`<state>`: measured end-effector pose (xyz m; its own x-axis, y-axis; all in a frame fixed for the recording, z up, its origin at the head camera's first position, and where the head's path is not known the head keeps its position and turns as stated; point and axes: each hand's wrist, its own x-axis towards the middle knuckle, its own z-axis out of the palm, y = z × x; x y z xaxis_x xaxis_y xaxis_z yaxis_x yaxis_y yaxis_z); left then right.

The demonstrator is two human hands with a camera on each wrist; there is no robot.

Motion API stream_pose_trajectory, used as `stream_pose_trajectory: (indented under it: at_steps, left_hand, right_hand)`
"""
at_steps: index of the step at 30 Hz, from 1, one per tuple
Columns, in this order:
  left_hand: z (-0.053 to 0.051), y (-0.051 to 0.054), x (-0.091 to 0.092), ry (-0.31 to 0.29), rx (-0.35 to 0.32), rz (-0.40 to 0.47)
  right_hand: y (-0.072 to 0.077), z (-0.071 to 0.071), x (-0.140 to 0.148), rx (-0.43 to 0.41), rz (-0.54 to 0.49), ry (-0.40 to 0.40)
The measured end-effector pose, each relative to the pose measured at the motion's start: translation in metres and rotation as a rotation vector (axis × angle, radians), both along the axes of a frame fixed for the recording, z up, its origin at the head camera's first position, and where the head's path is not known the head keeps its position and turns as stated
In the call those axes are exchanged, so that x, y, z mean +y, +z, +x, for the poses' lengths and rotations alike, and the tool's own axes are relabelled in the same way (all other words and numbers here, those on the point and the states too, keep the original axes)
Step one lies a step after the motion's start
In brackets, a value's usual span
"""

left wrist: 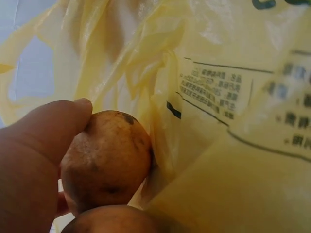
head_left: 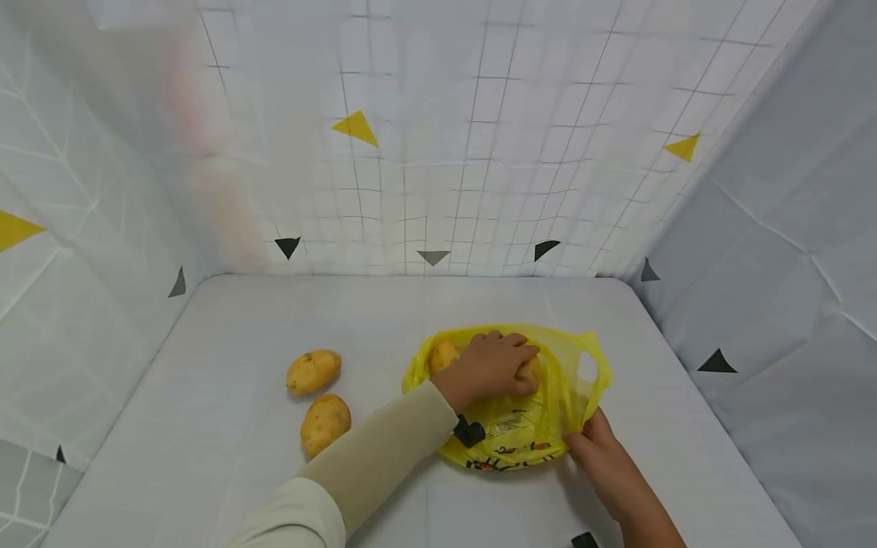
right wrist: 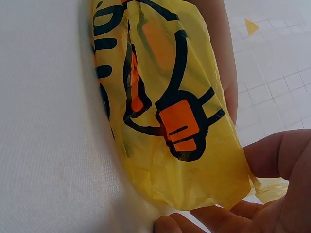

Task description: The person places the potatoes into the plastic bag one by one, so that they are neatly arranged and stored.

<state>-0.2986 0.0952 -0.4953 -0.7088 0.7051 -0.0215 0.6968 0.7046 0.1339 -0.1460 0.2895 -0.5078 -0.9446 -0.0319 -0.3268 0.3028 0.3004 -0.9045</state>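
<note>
A yellow plastic bag [head_left: 507,426] lies on the table with its mouth open. Inside it, my left hand [head_left: 495,367] grips a potato [head_left: 530,371]; the left wrist view shows the thumb and fingers round this potato [left wrist: 107,160], with another potato [left wrist: 114,221] just below. A further potato [head_left: 444,355] sits at the bag's left side. My right hand [head_left: 606,464] pinches the bag's right edge between thumb and fingers, as the bag [right wrist: 194,179] in the right wrist view also shows.
Two potatoes, one [head_left: 314,372] behind the other [head_left: 325,425], lie on the white table [head_left: 205,426] left of the bag. A small black object [head_left: 585,540] is at the front edge of view. White sheets with triangles surround the table.
</note>
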Motion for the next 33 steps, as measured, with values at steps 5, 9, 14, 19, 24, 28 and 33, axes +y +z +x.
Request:
stream_pose_trajectory:
  at_steps: [5, 9, 14, 19, 24, 28, 33]
  left_hand:
    - [0.0, 0.002, -0.003, -0.003, -0.014, 0.04]
    - [-0.002, 0.002, -0.005, -0.001, -0.035, 0.081]
    - [-0.004, 0.005, -0.01, -0.006, -0.068, 0.159]
    - [-0.004, 0.01, -0.02, -0.012, -0.111, 0.25]
    - [0.0, 0.02, -0.032, 0.013, -0.167, 0.342]
    - [0.003, 0.026, -0.045, 0.039, -0.2, 0.416]
    - [0.005, 0.03, -0.064, 0.068, -0.245, 0.491]
  right_hand:
    - [0.001, 0.0, 0.0, -0.007, 0.003, 0.004]
    - [0.001, 0.0, -0.001, -0.004, 0.005, -0.004]
    - [0.001, 0.0, -0.001, 0.002, 0.014, -0.004]
    - [0.004, -0.003, -0.002, 0.003, 0.032, -0.006]
    - [0.008, -0.004, -0.001, 0.012, 0.046, -0.005]
    - [0.005, -0.004, 0.0, 0.007, 0.046, 0.001]
    - [0.002, -0.005, -0.001, -0.008, 0.028, -0.003]
